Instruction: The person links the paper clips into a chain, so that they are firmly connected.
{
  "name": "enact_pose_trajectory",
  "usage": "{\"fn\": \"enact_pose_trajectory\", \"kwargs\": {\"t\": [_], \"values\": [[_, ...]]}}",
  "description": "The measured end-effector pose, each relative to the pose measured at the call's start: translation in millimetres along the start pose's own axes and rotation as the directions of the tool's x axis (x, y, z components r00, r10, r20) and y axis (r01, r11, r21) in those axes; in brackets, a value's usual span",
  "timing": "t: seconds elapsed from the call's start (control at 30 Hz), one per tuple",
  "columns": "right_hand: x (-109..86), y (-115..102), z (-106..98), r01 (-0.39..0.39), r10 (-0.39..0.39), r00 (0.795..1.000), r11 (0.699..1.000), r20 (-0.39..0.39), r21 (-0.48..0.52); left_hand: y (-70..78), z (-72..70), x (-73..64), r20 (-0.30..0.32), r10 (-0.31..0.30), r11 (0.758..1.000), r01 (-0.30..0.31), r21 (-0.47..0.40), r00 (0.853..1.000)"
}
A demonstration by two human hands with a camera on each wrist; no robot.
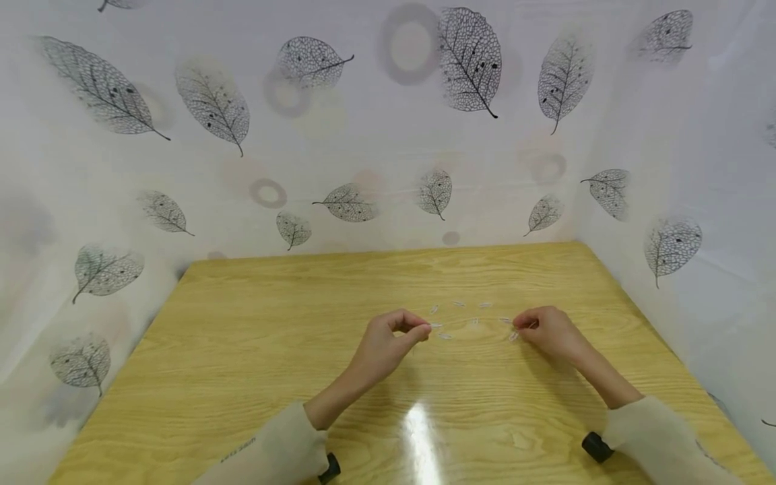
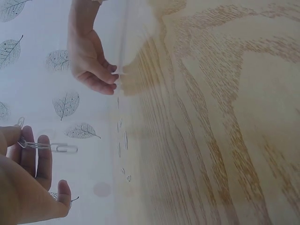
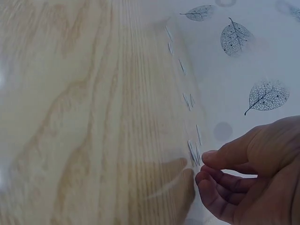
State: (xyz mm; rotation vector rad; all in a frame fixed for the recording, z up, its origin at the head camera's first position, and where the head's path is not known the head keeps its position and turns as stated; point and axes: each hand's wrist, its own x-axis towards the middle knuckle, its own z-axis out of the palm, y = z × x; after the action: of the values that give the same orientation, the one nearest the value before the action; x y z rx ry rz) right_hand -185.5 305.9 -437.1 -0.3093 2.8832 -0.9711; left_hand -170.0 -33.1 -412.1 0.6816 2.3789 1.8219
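My left hand (image 1: 386, 342) is above the table, pinching a short chain of linked paper clips (image 2: 64, 148) between thumb and index finger. In the left wrist view the other fingers lie behind the chain. The right hand (image 1: 554, 335) is low at the right end of a loose group of white paper clips (image 1: 485, 305). Its thumb and index fingertips meet around the end of a paper clip (image 3: 198, 154) at the tabletop. Other paper clips (image 3: 183, 67) lie scattered in the space between the two hands.
The wood-grain table (image 1: 242, 323) reaches back to a pale curtain (image 1: 364, 148) printed with leaves, which also hangs at both sides. Light glares off the tabletop (image 1: 419, 438) near the front. Dark bands (image 1: 597, 446) show at the sleeve cuffs.
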Motion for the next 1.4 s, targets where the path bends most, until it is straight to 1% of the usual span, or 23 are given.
{"fn": "enact_pose_trajectory", "kwargs": {"t": [0.2, 0.33, 0.67, 0.9, 1.03, 1.4], "values": [[1.8, 5, 4, -0.032, 0.032, 0.999, 0.999, -0.001, -0.004, 0.3, -0.2, -0.3, 0.003, -0.006, 1.000, 0.006, 0.002, 1.000], [2.0, 7, 5, -0.033, 0.032, 0.999, 0.999, -0.008, -0.012, -0.1, -0.1, -0.9, -0.002, -0.010, 1.000, 0.010, -0.002, 1.000], [0.7, 9, 8, 0.003, -0.004, 1.000, 0.999, -0.022, -0.045, 1.8, 1.7, -1.9, -0.004, -0.015, 1.000, 0.015, -0.012, 1.000], [0.6, 10, 10, 0.052, -0.055, 0.998, 0.994, -0.031, -0.091, 1.7, 2.6, -2.3, -0.002, -0.023, 1.000, 0.023, -0.003, 1.000], [0.6, 10, 10, 0.069, -0.073, 0.997, 0.992, -0.037, -0.104, -0.1, 2.9, -1.9, 0.000, -0.015, 1.000, 0.015, -0.008, 1.000], [-2.3, 11, 14, 0.115, -0.128, 0.988, 0.983, -0.083, -0.145, -0.4, 2.9, -2.0, -0.001, -0.017, 1.000, 0.017, -0.007, 1.000]]}}
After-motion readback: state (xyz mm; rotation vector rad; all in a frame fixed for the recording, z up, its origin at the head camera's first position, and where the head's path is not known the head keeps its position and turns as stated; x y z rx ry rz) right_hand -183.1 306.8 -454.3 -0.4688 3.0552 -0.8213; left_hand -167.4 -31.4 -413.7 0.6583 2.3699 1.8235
